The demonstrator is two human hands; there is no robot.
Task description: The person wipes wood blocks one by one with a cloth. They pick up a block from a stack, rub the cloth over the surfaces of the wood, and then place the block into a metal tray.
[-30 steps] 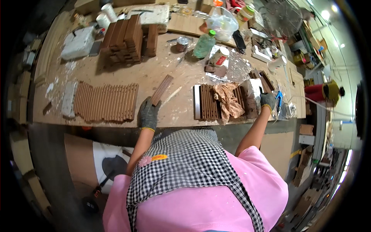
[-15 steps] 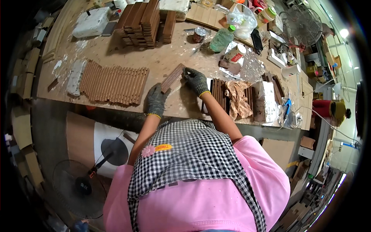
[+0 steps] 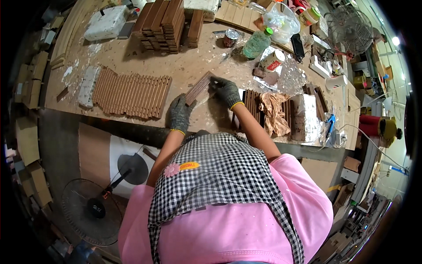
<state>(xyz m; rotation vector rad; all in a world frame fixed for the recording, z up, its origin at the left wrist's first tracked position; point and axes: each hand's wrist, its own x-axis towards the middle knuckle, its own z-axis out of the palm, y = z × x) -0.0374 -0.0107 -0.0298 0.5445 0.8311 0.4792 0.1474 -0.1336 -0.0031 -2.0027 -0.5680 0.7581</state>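
Note:
Between my two gloved hands a short brown wooden slat (image 3: 199, 88) is tilted slantwise above the worktable (image 3: 145, 61). The grey-gloved left hand (image 3: 179, 113) is closed on its near end, and my right hand (image 3: 226, 91) grips the far end with bent fingers. To the left, a row of similar slats (image 3: 132, 96) stands packed side by side against a white block (image 3: 89, 86). Close by my right wrist is another group of dark slats (image 3: 252, 105). A crumpled brown cloth or paper (image 3: 275, 115) lies over part of it, beside a second white block (image 3: 304, 118).
Stacked brown boards (image 3: 160, 26) rise at the back. Rightward are an open can (image 3: 231, 38), a green-capped bottle (image 3: 257, 43), a paper cup (image 3: 273, 60) and a plastic bag (image 3: 281, 22). A blue-handled tool (image 3: 330, 125) and a cable lie at the right edge.
The whole view has shifted slightly. Both hands keep their hold on the slat, with its angle changed very little.

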